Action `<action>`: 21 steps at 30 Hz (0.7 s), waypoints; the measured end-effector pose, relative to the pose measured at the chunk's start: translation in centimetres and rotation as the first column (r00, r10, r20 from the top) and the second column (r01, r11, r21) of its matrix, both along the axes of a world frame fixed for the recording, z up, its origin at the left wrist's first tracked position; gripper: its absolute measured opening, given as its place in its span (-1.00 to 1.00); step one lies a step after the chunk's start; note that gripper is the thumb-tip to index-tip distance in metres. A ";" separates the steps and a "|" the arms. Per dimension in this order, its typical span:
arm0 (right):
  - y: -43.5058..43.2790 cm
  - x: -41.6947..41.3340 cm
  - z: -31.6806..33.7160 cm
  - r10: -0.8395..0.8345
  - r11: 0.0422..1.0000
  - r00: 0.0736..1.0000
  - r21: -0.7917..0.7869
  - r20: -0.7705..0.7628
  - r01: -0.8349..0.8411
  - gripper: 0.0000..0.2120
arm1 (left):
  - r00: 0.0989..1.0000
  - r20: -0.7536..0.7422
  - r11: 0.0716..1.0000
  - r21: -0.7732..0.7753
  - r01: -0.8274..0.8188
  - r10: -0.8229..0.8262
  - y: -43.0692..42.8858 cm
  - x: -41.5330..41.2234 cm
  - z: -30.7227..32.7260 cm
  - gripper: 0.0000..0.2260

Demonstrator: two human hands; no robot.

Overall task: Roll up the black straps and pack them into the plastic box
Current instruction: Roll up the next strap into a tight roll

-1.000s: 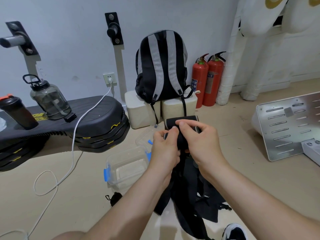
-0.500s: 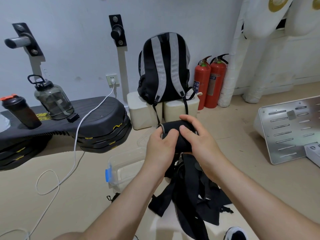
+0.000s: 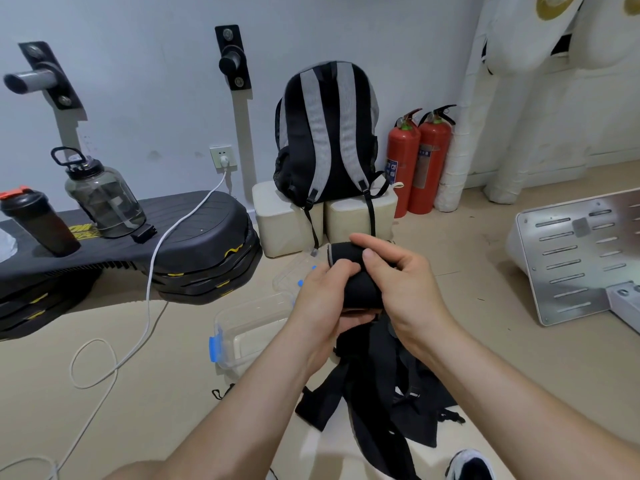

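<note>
A person's left hand [image 3: 320, 301] and right hand [image 3: 407, 289] gripped a thick roll of black fabric strap [image 3: 358, 289], held in the air just right of an open clear plastic box with blue latches [image 3: 242, 336]. The fingers of both hands curled round the roll, with the right thumb laid across its top. Loose black strapping [image 3: 377, 396] trailed from under the hands onto the beige floor, right of the box. A clear lid [image 3: 292, 271] lay just behind the box; a black-and-grey backpack [image 3: 325, 133] stood well behind it.
</note>
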State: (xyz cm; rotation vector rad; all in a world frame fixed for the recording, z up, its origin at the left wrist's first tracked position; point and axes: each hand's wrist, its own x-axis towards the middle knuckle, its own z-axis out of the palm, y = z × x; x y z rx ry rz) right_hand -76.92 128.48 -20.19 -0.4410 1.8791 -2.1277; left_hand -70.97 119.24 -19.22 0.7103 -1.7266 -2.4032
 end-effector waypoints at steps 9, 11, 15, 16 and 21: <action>0.1 0.4 0.9 0.097 0.981 0.979 -0.186 0.180 -0.063 -0.73 | 0.987 -0.140 0.929 -0.351 -0.120 0.075 -0.1 -0.1 0.3 -0.96; -0.1 0.4 1.0 0.063 0.993 0.996 -0.100 0.060 -0.057 -0.71 | 0.990 -0.099 0.951 -0.282 -0.129 0.105 -0.1 -0.3 0.5 -0.92; -0.2 0.6 0.8 0.061 0.998 0.989 0.012 -0.132 -0.060 -0.73 | 0.997 0.066 0.996 -0.087 -0.033 0.039 -0.3 -0.4 0.8 -0.84; -0.1 0.7 0.7 0.047 0.999 0.988 0.025 -0.144 -0.044 -0.74 | 0.995 0.103 0.996 -0.091 0.015 -0.006 -0.4 -0.3 0.7 -0.83; 0.2 0.1 1.0 -0.044 0.995 0.999 -0.092 0.031 0.046 -0.78 | 0.991 0.003 0.980 -0.150 0.130 -0.131 -1.1 0.1 0.4 -0.78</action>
